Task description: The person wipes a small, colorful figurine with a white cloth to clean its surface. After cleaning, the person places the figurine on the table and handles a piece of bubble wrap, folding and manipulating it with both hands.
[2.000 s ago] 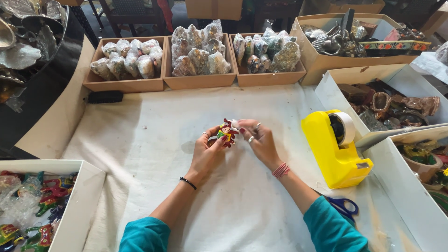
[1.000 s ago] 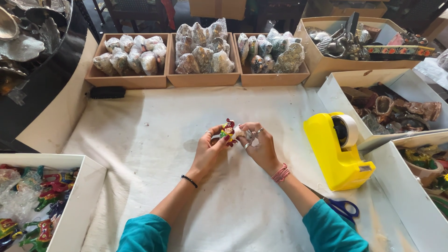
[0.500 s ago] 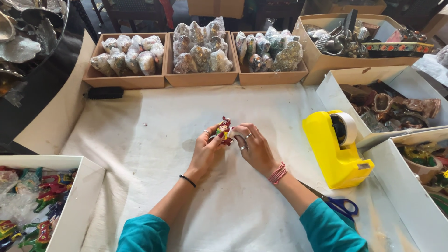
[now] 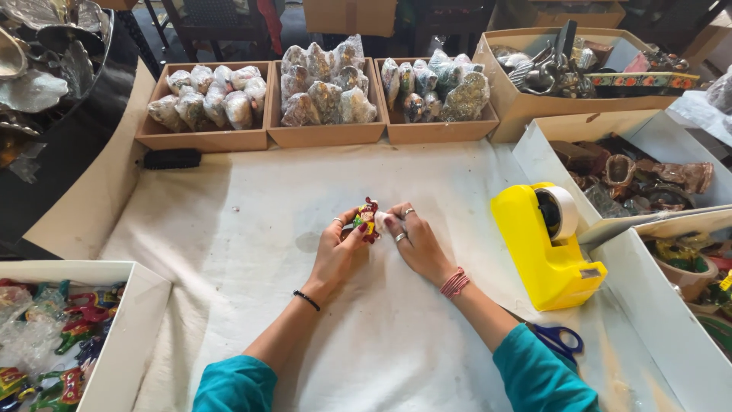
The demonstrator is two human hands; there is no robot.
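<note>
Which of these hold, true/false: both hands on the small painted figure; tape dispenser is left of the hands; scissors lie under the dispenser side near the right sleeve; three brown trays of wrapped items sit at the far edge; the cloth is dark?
1. Left hand and right hand both hold the small painted figure: true.
2. The yellow tape dispenser is left of the hands: false, it stands to their right.
3. Blue-handled scissors lie near the right sleeve: true.
4. Three brown trays of wrapped items line the far edge: true.
5. The cloth is dark: false, it is white.
</note>
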